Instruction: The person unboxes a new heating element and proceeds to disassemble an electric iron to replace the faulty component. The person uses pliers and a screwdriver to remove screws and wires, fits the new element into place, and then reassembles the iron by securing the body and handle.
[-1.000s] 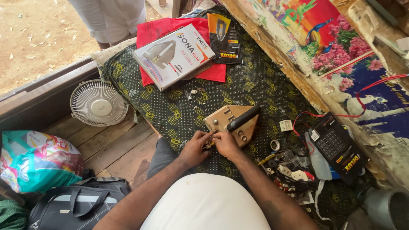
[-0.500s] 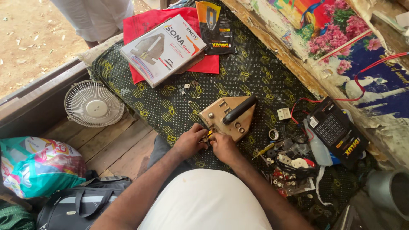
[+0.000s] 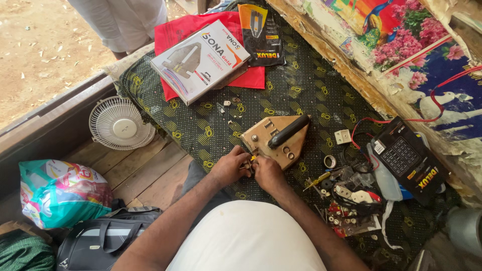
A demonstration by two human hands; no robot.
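My left hand (image 3: 230,168) and right hand (image 3: 268,173) have stayed pressed together at the near corner of the tan wedge-shaped metal iron with the black handle (image 3: 275,140), on the dark green patterned cloth (image 3: 311,90); nothing has shifted. The left grip pinches a small yellow-handled tool (image 3: 249,160); the right is closed, on what I cannot tell

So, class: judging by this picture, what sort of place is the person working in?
Probably a small open-fronted appliance repair stall. Both hands, left hand and right hand, work at a clothes iron on a cloth-covered bench, beside loose parts, a multimeter and a small fan.
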